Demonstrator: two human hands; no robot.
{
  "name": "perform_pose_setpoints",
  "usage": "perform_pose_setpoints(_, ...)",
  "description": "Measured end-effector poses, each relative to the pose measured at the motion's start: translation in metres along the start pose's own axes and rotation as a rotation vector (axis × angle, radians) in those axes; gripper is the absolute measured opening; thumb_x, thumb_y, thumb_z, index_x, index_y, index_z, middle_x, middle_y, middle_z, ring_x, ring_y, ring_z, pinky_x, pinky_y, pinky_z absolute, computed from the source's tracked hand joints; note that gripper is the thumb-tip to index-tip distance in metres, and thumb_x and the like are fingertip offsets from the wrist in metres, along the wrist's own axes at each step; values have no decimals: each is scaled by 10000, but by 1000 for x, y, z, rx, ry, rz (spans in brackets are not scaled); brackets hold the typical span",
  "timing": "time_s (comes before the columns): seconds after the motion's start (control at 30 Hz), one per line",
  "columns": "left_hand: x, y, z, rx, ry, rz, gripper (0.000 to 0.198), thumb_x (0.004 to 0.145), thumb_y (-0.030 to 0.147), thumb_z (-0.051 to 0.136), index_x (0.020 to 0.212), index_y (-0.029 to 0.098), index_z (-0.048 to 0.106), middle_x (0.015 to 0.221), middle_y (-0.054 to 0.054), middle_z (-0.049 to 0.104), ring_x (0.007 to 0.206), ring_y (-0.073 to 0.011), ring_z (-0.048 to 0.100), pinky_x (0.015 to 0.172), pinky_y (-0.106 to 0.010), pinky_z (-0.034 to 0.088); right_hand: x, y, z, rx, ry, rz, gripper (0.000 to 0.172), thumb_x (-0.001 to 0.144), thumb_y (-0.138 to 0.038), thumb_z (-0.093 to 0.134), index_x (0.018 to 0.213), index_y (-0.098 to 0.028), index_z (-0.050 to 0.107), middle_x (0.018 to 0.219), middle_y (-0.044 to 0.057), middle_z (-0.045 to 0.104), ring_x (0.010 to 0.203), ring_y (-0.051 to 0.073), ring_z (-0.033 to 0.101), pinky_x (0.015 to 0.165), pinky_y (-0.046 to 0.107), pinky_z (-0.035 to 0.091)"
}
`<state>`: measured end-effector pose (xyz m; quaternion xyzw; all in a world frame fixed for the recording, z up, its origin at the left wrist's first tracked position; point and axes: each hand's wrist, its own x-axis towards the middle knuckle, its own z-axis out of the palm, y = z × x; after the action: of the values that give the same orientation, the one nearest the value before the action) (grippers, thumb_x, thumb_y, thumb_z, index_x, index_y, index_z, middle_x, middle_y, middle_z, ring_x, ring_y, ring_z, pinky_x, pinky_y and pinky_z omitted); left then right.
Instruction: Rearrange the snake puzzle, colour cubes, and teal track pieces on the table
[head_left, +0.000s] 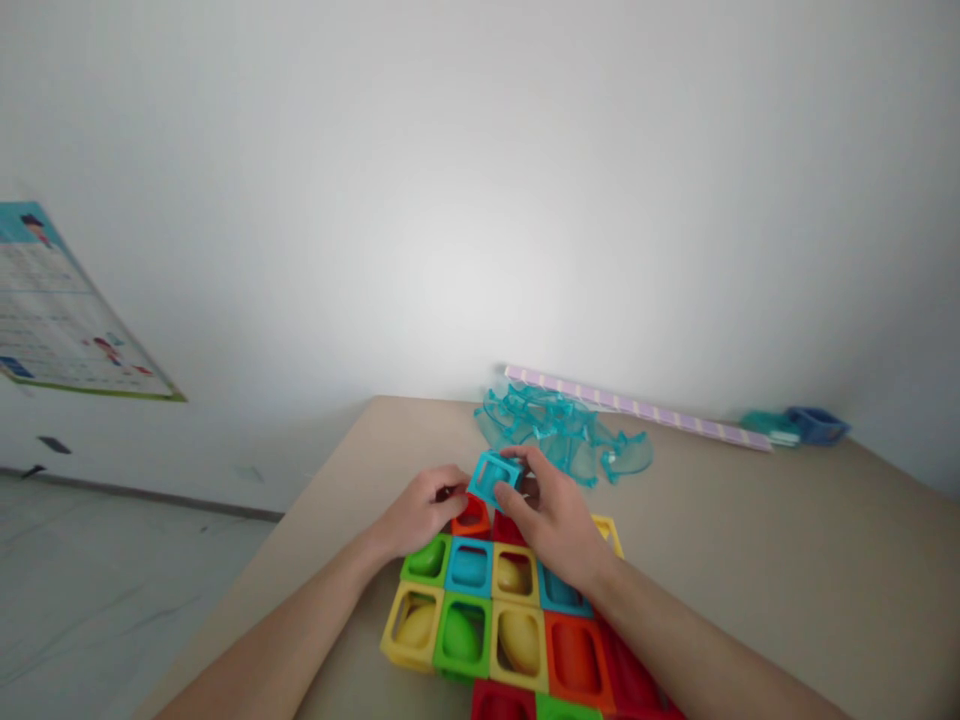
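My right hand (559,510) grips a light-blue hollow cube block (493,478) between thumb and fingers, tilted above the far row of blocks. Close beside it, my left hand (429,508) is closed, fingertips on an orange-red cube block (470,517) at the far left of the assembled blocks. Below both hands lies a flat grid of joined window blocks in yellow, green, blue, orange and red, with rounded pieces showing inside, such as a yellow block (519,645) and a green block (462,635). My right hand and forearm cover part of the grid's right side.
A pile of clear teal plastic pieces (559,425) lies beyond the hands. Behind it, a long lilac striped strip (637,408) runs along the wall. A blue container (817,425) stands at the far right of the beige table (750,540). A poster (67,310) hangs at left.
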<state>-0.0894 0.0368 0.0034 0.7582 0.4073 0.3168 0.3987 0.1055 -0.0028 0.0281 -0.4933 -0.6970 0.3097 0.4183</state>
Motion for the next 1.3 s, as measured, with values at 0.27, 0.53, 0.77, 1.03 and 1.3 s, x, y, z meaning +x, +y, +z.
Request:
perform_pose_setpoints(0.27, 2, -12, -22, 387, 307, -206, 204, 714, 131, 499, 704, 156, 702, 631, -25, 644, 626, -170, 569, 619, -274, 398, 1, 0, 1, -114, 21, 21, 335, 868, -371, 525, 1144, -180, 512, 709, -5, 596, 583, 137, 551, 532, 239, 421)
perform_pose_setpoints(0.53, -12, 18, -31, 509, 220, 165, 186, 836, 216, 500, 800, 156, 673, 859, -66, 604, 850, -187, 572, 802, -297, 413, 0, 1, 1, -103, 16, 19, 343, 869, -382, 525, 1145, -179, 507, 706, -8, 587, 587, 140, 543, 544, 245, 411)
perform_pose_setpoints(0.77, -21, 35, -14, 527, -319, 394, 357, 758, 531, 654, 851, 188, 617, 848, -39, 633, 851, -209, 572, 868, -345, 382, 0, -1, -1, -86, 27, 7, 330, 886, -398, 497, 1126, -171, 511, 708, -9, 571, 593, 144, 526, 555, 253, 404)
perform_pose_setpoints(1.03, -19, 26, -11, 477, -313, 285, 475, 655, 608, 712, 797, 196, 523, 766, 28, 561, 727, -149, 507, 784, -289, 374, 0, -2, -1, -97, 40, 10, 332, 893, -400, 494, 1130, -168, 514, 711, -8, 570, 613, 148, 527, 591, 265, 411)
perform_pose_setpoints(1.3, -22, 27, -9, 462, -295, 278, 422, 664, 519, 749, 793, 195, 510, 936, -22, 523, 854, -173, 504, 754, -265, 407, 1, 0, -1, -73, 42, 25, 328, 897, -404, 490, 1129, -172, 509, 712, -12, 571, 618, 150, 519, 603, 272, 412)
